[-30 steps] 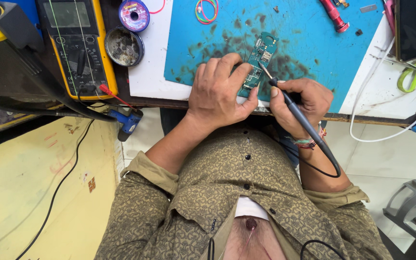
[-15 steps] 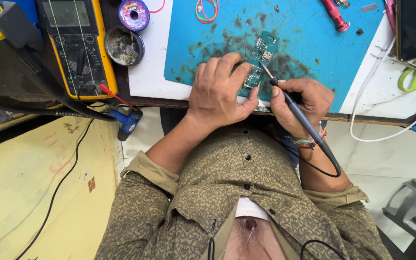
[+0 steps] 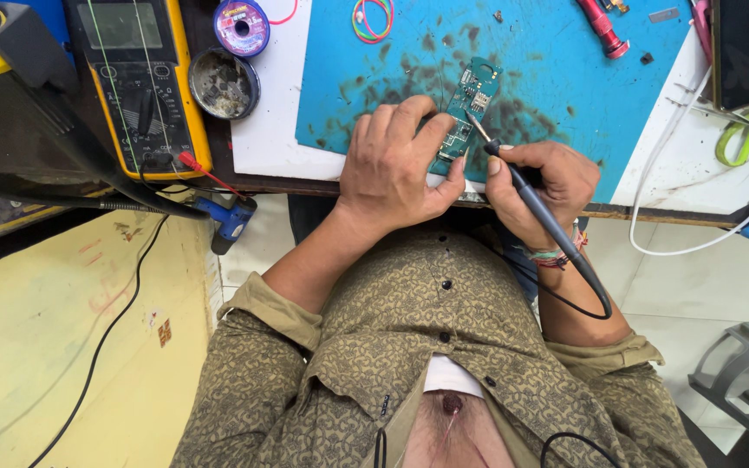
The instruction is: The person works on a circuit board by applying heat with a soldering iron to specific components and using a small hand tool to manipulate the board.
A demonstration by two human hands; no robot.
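Head view looks straight down on 2 hands meeting at the near edge of a blue work mat. The left hand lies curled over the near end of a green circuit board, fingers pressing it flat so it cannot slide. The right hand grips a soldering iron like a pen, its tip touching the board's middle, its black cord trailing back past the wrist. The board lies on the stained centre of the mat, angled toward the far right. Further left sit a round tin, a solder spool and a yellow multimeter; far right lies a red tool.
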